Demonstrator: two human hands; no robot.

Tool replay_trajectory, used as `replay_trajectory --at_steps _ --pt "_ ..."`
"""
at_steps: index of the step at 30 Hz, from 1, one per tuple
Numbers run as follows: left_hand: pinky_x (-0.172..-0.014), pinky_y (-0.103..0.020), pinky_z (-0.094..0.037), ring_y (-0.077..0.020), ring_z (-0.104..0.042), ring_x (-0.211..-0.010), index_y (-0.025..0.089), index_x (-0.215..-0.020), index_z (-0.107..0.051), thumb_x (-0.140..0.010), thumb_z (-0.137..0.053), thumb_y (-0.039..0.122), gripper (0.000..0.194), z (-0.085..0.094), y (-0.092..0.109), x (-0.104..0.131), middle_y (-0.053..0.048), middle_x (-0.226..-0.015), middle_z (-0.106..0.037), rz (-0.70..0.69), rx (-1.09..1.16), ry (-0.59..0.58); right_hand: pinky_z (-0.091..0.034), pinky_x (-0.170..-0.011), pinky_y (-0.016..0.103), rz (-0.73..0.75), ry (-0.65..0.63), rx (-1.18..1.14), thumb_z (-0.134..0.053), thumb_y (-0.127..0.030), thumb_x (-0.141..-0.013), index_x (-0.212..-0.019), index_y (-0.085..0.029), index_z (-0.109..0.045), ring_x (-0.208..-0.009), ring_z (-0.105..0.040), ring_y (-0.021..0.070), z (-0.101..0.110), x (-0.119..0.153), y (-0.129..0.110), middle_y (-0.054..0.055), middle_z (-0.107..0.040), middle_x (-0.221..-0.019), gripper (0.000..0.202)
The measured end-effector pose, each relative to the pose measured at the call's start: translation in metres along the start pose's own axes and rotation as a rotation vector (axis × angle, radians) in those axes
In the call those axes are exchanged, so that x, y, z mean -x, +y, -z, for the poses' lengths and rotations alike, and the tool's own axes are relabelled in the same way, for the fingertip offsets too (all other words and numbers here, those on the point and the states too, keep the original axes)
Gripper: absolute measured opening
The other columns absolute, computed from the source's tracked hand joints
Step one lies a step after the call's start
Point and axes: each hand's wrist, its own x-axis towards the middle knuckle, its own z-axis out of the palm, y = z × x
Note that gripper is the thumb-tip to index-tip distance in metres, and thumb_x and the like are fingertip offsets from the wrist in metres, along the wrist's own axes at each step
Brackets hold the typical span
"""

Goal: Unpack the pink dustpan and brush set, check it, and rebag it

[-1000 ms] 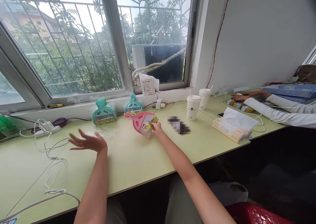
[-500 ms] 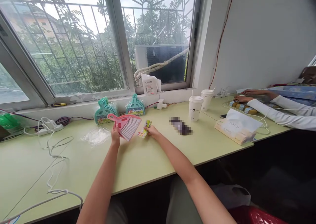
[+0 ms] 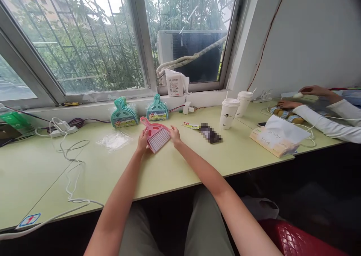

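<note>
Head view. A pink brush (image 3: 156,133) is held low over the green table (image 3: 180,165), near its middle, in front of the window sill. Its long axis runs diagonally: the handle points up-left toward the window, the pale bristle end fans down-right toward the person. The left hand (image 3: 143,140) is closed on the brush's left edge below the handle; the right hand (image 3: 175,135) is set against the bristle end with fingers curled, though how firmly it grips cannot be told.

A yellow-green label card (image 3: 191,126) lies flat on the table just right of the right hand, apart from it. A clear plastic wrapper (image 3: 115,140) lies left of the left hand. Two stacks of teal dustpan sets (image 3: 124,113) stand against the sill behind the brush. Two lidded paper cups (image 3: 229,113) stand further right, a tissue pack (image 3: 278,139) beyond them. A co-worker's white sleeve (image 3: 324,122) rests at the far right. White cables (image 3: 70,162) trail across the table's left part.
</note>
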Motion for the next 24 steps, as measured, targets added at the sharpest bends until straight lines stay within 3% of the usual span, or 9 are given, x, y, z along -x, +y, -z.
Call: replay_trajectory --at_steps 4,6,11,16,20,24 --pt "-0.085 -0.029 -0.045 -0.0215 -0.063 -0.093 0.020 -0.115 -0.064 -0.091 -0.051 0.042 0.036 -0.018 0.015 0.020 -0.007 -0.101 -0.069 -0.165 -0.140 -0.074 -0.033 -0.104 0.040 0.335 -0.072 0.509 -0.057 -0.027 -0.089 -0.106 -0.022 -0.066 -0.121 -0.044 0.0250 -0.008 0.023 -0.012 0.010 -0.057 -0.125 0.020" --pt "-0.083 -0.029 -0.044 -0.0236 -0.063 -0.093 0.021 -0.124 -0.061 -0.091 -0.050 0.045 0.041 -0.026 0.023 0.032 -0.008 -0.107 -0.069 -0.232 -0.205 -0.080 -0.033 -0.101 0.040 0.417 -0.110 0.603 -0.054 -0.032 -0.092 -0.110 -0.021 -0.063 -0.116 -0.046 0.0250 -0.005 0.025 -0.018 0.010 -0.059 -0.121 0.023" --pt "-0.080 -0.029 -0.043 -0.0254 -0.063 -0.096 0.022 -0.129 -0.060 -0.094 -0.045 0.048 0.046 -0.032 0.035 0.041 -0.009 -0.110 -0.070 -0.312 -0.317 -0.120 -0.036 -0.094 0.036 0.491 -0.084 0.648 -0.053 -0.040 -0.093 -0.099 -0.018 -0.062 -0.104 -0.048 0.0239 0.006 0.016 -0.026 0.009 -0.060 -0.106 0.024" --pt "-0.073 -0.027 -0.041 -0.0230 -0.063 -0.082 0.019 -0.119 -0.067 -0.096 -0.040 0.049 0.046 -0.021 0.041 0.031 -0.009 -0.087 -0.072 -0.316 -0.501 -0.003 -0.038 -0.090 0.033 0.554 -0.024 0.596 -0.048 -0.038 -0.095 -0.093 -0.018 -0.060 -0.099 -0.047 0.0220 0.003 0.014 -0.027 0.008 -0.057 -0.100 0.024" --pt "-0.073 -0.026 -0.042 -0.0211 -0.064 -0.081 0.017 -0.118 -0.067 -0.096 -0.042 0.047 0.045 -0.024 0.050 0.032 -0.009 -0.093 -0.072 -0.349 -0.405 -0.057 -0.039 -0.090 0.032 0.500 0.006 0.539 -0.045 -0.041 -0.096 -0.089 -0.020 -0.058 -0.097 -0.047 0.0210 -0.001 0.018 -0.028 0.006 -0.055 -0.096 0.026" --pt "-0.082 -0.027 -0.044 -0.0220 -0.064 -0.091 0.021 -0.121 -0.065 -0.094 -0.050 0.039 0.036 -0.027 0.056 0.042 -0.008 -0.106 -0.070 -0.388 -0.352 -0.114 -0.039 -0.091 0.034 0.454 0.037 0.509 -0.053 -0.043 -0.091 -0.088 -0.020 -0.056 -0.097 -0.047 0.0221 0.001 0.020 -0.037 0.007 -0.053 -0.096 0.024"
